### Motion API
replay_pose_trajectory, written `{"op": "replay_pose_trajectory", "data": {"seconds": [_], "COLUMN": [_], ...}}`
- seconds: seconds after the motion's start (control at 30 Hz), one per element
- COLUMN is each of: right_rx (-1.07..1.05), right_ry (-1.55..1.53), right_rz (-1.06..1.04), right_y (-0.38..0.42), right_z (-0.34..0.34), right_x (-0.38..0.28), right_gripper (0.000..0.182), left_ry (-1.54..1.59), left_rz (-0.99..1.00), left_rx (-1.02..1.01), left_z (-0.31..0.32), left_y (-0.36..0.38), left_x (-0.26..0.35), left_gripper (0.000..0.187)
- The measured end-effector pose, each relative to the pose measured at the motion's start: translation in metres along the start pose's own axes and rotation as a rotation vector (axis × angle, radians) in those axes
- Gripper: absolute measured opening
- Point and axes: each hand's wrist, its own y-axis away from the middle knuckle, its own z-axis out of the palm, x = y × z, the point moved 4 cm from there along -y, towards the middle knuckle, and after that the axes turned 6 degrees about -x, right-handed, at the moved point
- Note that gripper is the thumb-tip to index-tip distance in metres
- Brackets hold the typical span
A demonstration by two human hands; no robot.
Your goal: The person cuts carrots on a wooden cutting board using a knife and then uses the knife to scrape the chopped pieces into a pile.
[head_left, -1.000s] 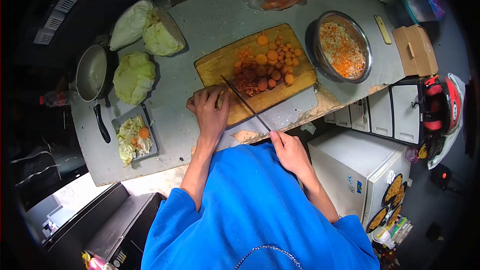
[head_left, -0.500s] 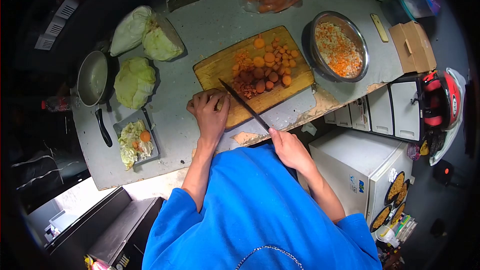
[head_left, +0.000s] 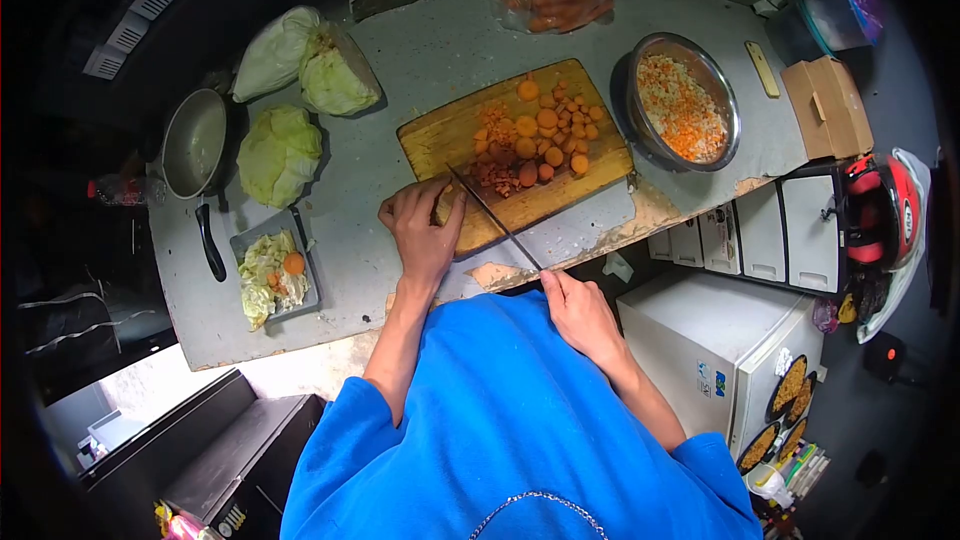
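On the wooden cutting board lie carrot slices and finely chopped carrot. My right hand grips the handle of a kitchen knife, whose blade slants up-left across the board with its tip close to my left fingers. At the board's left end, my left hand rests with fingers curled and pressed down beside the blade. Whatever lies under those fingers is hidden. The blade keeps the carrot pieces on its far right side, away from my left hand.
A steel bowl of chopped carrot and pale bits stands right of the board. Cabbages, a frying pan and a tray of scraps sit left. Behind is a bag of carrots. A white fridge stands below the table's edge.
The whole view has shifted slightly, so the table things appear a little lower or to the right. The knife blade now shows thinner, more edge-on. Both hands stay near the same places.
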Motion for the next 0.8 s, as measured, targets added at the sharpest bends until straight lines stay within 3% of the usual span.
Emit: {"op": "replay_pose_trajectory", "data": {"seconds": [0.07,0.2,0.33,0.4,0.57,0.63,0.8], "right_rx": [0.035,0.047,-0.133,-0.226,-0.329,-0.340,-0.340], "right_ry": [0.135,0.082,-0.214,-0.472,-0.972,-1.060,-1.117], "right_rz": [0.050,0.026,-0.076,0.096,0.259,0.281,0.307], "right_y": [0.001,-0.009,-0.019,-0.013,-0.007,-0.003,-0.002], "right_z": [0.002,0.005,0.001,-0.003,-0.011,-0.015,-0.013], "right_x": [-0.001,0.010,0.030,0.032,0.036,0.034,0.038], "right_gripper": [0.055,0.053,0.061,0.060,0.055,0.055,0.055], "left_ry": [-0.005,-0.082,-0.090,-0.061,0.053,0.224,0.131], "left_rz": [0.017,0.044,0.081,0.090,0.074,0.079,0.062], "left_rx": [0.023,-0.006,-0.035,-0.046,-0.040,-0.113,-0.271], "left_z": [-0.003,0.001,0.006,0.007,0.003,0.007,0.021], "left_y": [0.002,0.007,-0.005,-0.011,-0.035,-0.050,-0.081], "left_x": [0.002,0.002,0.003,0.002,0.010,0.010,0.019], "left_gripper": [0.018,0.016,0.016,0.015,0.017,0.024,0.036]}}
